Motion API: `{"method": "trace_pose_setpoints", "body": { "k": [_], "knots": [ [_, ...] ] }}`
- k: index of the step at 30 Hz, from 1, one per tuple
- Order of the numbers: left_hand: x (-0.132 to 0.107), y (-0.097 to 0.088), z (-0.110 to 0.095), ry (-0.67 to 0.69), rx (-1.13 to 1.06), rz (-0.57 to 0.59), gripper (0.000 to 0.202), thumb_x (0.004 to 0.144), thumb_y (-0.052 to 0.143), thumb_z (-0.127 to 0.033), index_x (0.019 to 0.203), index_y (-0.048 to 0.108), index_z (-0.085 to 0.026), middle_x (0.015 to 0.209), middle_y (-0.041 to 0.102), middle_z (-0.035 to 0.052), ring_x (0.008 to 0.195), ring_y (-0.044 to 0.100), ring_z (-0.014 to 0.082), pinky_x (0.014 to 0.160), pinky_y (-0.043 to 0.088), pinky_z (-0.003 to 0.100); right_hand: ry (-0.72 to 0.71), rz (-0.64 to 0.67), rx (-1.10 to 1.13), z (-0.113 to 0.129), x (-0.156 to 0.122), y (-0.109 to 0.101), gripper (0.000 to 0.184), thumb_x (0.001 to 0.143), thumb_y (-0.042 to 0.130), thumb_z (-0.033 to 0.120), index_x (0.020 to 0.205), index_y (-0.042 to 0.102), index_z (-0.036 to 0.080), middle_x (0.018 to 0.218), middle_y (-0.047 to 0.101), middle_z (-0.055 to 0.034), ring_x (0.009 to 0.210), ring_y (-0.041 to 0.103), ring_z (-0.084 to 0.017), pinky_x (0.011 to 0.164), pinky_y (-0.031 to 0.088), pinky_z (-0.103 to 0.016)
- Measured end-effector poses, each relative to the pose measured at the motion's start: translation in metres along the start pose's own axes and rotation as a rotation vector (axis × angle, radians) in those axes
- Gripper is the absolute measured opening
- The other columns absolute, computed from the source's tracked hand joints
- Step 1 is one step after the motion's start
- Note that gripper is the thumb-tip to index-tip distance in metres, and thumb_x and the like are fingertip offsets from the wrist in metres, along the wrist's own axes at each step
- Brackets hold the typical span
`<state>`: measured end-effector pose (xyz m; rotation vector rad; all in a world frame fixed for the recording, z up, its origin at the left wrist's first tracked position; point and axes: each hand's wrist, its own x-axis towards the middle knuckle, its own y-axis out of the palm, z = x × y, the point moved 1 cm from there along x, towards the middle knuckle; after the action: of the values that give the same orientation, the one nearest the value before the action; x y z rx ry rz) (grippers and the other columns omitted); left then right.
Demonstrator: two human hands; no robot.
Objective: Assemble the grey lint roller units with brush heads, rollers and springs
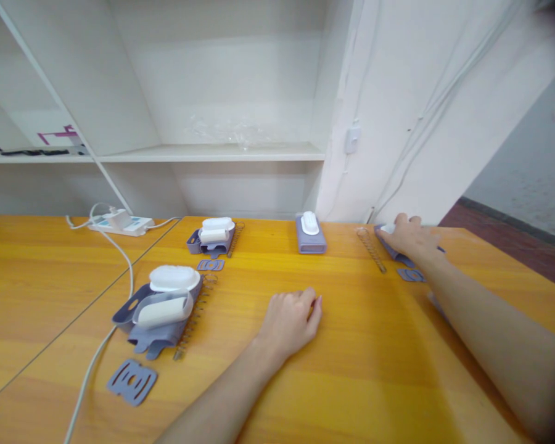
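My left hand (pixel 290 324) rests on the table with its fingers curled in and the thumb beside them; I see nothing in it. At the far right, my right hand (pixel 414 239) is closed over a grey-purple plastic case (pixel 400 254) with a white piece on top, its thumb at the white piece. A long spring (pixel 372 250) lies to the left of that case, and a flat slotted grey plate (pixel 411 275) lies in front of it. An assembled-looking grey-purple case (pixel 312 244) with a white oval top stands at the back middle.
At the left lies a larger-looking group: grey case (pixel 155 336), white oval piece (pixel 174 279), white roll (pixel 163 312), spring (pixel 195 317) and slotted plate (pixel 132 382). A similar group (pixel 215 237) sits behind it. A power strip (pixel 121 222) with white cable (pixel 130 277) and shelving (pixel 213 153) are beyond.
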<state>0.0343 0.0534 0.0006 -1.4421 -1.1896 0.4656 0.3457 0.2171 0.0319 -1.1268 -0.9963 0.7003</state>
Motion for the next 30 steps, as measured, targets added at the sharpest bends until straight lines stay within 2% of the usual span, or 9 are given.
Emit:
{"method": "trace_pose_setpoints", "body": {
  "k": [9, 11, 14, 17, 21, 23, 25, 30],
  "knots": [
    [0.000, 0.000, 0.001, -0.006, -0.013, -0.017, 0.020, 0.093, 0.032, -0.033, 0.086, 0.048, -0.023, 0.071, 0.067, -0.0008, 0.063, 0.064, 0.0176, 0.053, 0.035, 0.026, 0.027, -0.001, 0.037, 0.001, -0.006, -0.005, 0.055, 0.081, 0.047, 0.056, 0.127, 0.049, 0.026, 0.124, 0.046, -0.0198, 0.108, 0.046, -0.040, 0.081, 0.028, -0.053],
    [0.001, 0.001, 0.001, -0.007, -0.012, -0.017, 0.019, 0.093, 0.033, -0.033, 0.087, 0.047, -0.023, 0.072, 0.068, -0.0009, 0.063, 0.064, 0.0177, 0.053, 0.035, 0.026, 0.039, -0.043, 0.055, 0.004, -0.011, -0.010, 0.051, 0.081, 0.048, 0.054, 0.124, 0.053, 0.026, 0.122, 0.047, -0.0191, 0.107, 0.047, -0.039, 0.081, 0.028, -0.053],
    [0.001, 0.002, 0.001, -0.014, -0.010, -0.019, 0.019, 0.093, 0.032, -0.034, 0.089, 0.048, -0.023, 0.071, 0.067, -0.0007, 0.063, 0.064, 0.0177, 0.053, 0.036, 0.026, 0.030, -0.177, 0.078, 0.013, -0.022, -0.021, 0.049, 0.081, 0.048, 0.052, 0.121, 0.056, 0.025, 0.119, 0.050, -0.0184, 0.104, 0.048, -0.038, 0.081, 0.029, -0.052],
    [0.000, 0.002, 0.001, -0.030, 0.000, -0.034, 0.019, 0.093, 0.033, -0.034, 0.091, 0.048, -0.023, 0.070, 0.067, -0.0001, 0.062, 0.064, 0.0178, 0.053, 0.036, 0.026, -0.076, -0.307, 0.131, 0.028, -0.041, -0.034, 0.049, 0.081, 0.049, 0.054, 0.119, 0.057, 0.025, 0.122, 0.049, -0.0157, 0.103, 0.050, -0.035, 0.080, 0.035, -0.049],
    [0.000, 0.002, 0.001, -0.061, -0.004, -0.083, 0.018, 0.093, 0.034, -0.034, 0.094, 0.048, -0.023, 0.069, 0.066, 0.0001, 0.063, 0.064, 0.0179, 0.053, 0.037, 0.026, -0.289, -0.356, 0.201, 0.051, -0.079, -0.046, 0.051, 0.077, 0.056, 0.053, 0.121, 0.055, 0.027, 0.125, 0.050, -0.0114, 0.105, 0.051, -0.033, 0.081, 0.041, -0.047],
    [0.000, 0.001, 0.001, -0.081, -0.015, -0.115, 0.018, 0.093, 0.034, -0.033, 0.096, 0.048, -0.022, 0.066, 0.065, -0.0002, 0.062, 0.064, 0.0175, 0.053, 0.037, 0.025, -0.411, -0.330, 0.261, 0.062, -0.102, -0.048, 0.053, 0.077, 0.058, 0.053, 0.121, 0.054, 0.026, 0.124, 0.052, -0.0109, 0.106, 0.052, -0.032, 0.082, 0.043, -0.045],
    [0.000, 0.000, 0.001, -0.103, -0.029, -0.145, 0.018, 0.093, 0.035, -0.033, 0.099, 0.047, -0.022, 0.062, 0.062, -0.0010, 0.060, 0.063, 0.0165, 0.053, 0.037, 0.024, -0.532, -0.251, 0.323, 0.072, -0.124, -0.048, 0.052, 0.077, 0.058, 0.053, 0.121, 0.054, 0.025, 0.122, 0.054, -0.0100, 0.106, 0.053, -0.030, 0.082, 0.044, -0.042],
    [0.000, -0.002, 0.000, -0.126, -0.082, -0.194, 0.019, 0.093, 0.035, -0.033, 0.103, 0.047, -0.022, 0.066, 0.062, -0.0008, 0.059, 0.061, 0.0157, 0.054, 0.038, 0.024, -0.715, -0.095, 0.366, 0.091, -0.171, -0.039, 0.047, 0.077, 0.060, 0.045, 0.119, 0.056, 0.025, 0.127, 0.052, -0.0108, 0.108, 0.051, -0.030, 0.085, 0.042, -0.042]
  ]
}}
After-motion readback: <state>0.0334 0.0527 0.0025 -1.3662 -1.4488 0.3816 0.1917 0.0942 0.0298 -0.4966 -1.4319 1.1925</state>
